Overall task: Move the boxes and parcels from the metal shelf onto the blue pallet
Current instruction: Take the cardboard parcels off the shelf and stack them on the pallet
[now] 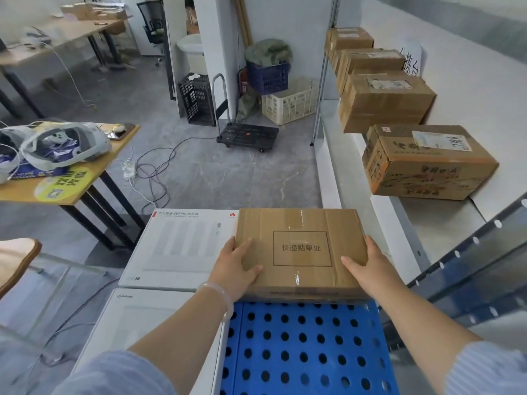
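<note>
left hand and right hand grip the brown box by its sides over the blue pallet; we fear an uneven release skews it onto the white box.

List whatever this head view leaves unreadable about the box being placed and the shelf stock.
All in the head view:
- Cardboard box underside: the box itself hides whether it rests on the blue pallet.
- Left hand and right hand: the box hides any fingers beneath it.
- Farthest shelf box: label too small and blurred.
- Pallet's near end: cut off by the bottom edge.
</note>
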Demonstrator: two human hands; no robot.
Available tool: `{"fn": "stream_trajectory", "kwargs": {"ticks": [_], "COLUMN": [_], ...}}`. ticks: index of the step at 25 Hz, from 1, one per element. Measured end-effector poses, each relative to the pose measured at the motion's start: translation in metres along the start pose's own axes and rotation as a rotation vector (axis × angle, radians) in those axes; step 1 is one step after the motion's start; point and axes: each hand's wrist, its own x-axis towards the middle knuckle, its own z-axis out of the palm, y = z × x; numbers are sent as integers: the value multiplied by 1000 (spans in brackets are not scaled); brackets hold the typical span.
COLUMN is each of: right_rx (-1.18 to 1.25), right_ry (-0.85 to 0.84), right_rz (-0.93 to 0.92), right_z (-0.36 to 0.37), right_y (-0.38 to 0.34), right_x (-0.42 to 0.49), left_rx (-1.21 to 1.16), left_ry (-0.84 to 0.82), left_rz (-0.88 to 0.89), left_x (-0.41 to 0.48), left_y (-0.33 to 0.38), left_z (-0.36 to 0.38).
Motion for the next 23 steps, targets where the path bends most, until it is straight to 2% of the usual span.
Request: {"fn": "stream_trajectory", "kwargs": {"ticks": [3,6,8,10,17,23], "right_rx": [-96,-336,-471,-542,-589,-588], "right_ry": [-1,70,53,18,-15,31], "right_rz": [-24,-163,-277,-306,-257,-306], "right_z": [0,1,7,12,14,13], "right_y": [1,3,3,2,-3,-10], "right_x": [-3,-15,-21,-22,-11,-25], "left_rx": [114,250,320,367,360,385], "left_ry": [6,-45,-84,-93,-31,-27], "left_rz": [-12,-10,-18,-21,-15,-38], "left_x": [-6,-14,-17,-16,-7,-13], "left_y": [-4,-7,-9,-9,-11,-7], "left_z": [1,0,-1,-2,3,1]}}
